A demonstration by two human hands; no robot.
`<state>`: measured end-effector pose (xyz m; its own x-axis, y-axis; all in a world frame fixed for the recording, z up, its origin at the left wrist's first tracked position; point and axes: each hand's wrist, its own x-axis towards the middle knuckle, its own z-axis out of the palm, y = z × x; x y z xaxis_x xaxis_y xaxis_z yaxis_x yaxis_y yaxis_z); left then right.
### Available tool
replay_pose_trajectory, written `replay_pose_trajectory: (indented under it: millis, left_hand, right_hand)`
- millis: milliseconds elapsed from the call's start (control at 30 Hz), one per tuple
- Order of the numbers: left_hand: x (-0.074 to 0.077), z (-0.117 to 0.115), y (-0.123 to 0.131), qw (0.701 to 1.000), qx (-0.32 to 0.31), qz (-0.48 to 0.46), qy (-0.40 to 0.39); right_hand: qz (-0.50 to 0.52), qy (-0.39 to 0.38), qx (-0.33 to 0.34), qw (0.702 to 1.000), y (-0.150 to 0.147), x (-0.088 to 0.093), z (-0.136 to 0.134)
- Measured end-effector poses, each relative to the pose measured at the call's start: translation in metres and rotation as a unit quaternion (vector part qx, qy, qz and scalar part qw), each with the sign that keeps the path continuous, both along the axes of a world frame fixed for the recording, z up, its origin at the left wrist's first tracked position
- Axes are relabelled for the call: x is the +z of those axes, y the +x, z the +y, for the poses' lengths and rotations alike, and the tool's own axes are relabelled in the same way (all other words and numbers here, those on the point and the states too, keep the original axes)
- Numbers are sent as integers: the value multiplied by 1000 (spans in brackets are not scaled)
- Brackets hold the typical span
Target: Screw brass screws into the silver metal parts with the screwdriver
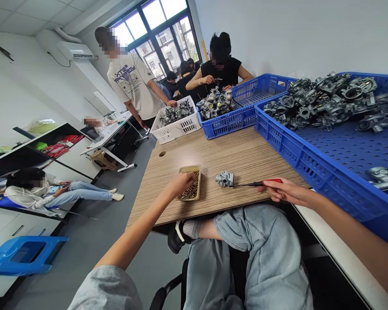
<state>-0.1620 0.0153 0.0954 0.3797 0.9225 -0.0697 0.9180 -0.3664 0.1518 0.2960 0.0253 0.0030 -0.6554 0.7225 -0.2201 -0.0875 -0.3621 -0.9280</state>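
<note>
My left hand point(183, 182) reaches into a small square tray point(189, 168) that holds many tiny brass-coloured parts point(192, 192). Its fingers are pinched together at the parts, and whatever is between them is hidden. A screwdriver point(272, 181) with a red and black handle is gripped in my right hand point(286, 191). Its dark shaft points left across the tabletop, with the tip beside the lower edge of a small grey metal carburetor body point(224, 178). That carburetor lies on the wooden table, right of the tray, with neither hand on it.
A large blue crate point(297, 148) of carburetors lines the table's right side. At the back stand a smaller blue crate point(220, 128) and a white basket point(177, 134), both holding metal parts. Two co-workers are beyond them; one rests a hand on the basket.
</note>
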Motion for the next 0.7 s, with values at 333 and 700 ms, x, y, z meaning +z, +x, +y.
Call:
replay_pose_trajectory:
  millis: [333,700]
  left_hand:
    - [2,-3,6,999,-18,46,9]
    - [2,0,5,994,-20,111,6]
  right_hand:
    - [1,3,0,1000,0,0,0]
    - [-1,4,1,1000,1,-3,1]
